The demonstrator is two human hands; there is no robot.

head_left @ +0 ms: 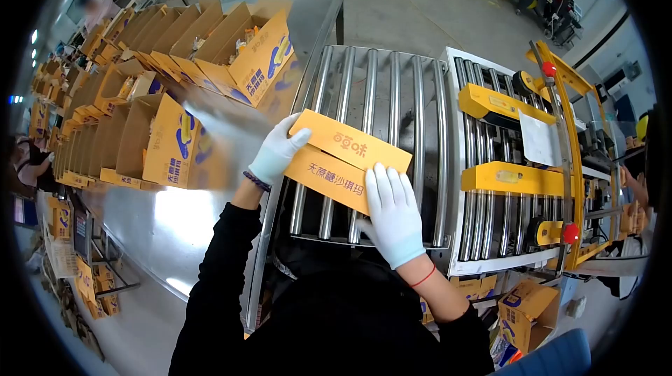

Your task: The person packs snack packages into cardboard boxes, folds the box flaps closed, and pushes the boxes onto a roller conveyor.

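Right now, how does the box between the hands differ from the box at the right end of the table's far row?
The held box has its top flaps folded down; the row-end box has flaps up, showing packets inside.

The held box is over the rollers, with the left hand and right hand on it; the row-end box stands untouched.

Both are orange-yellow with printed characters.
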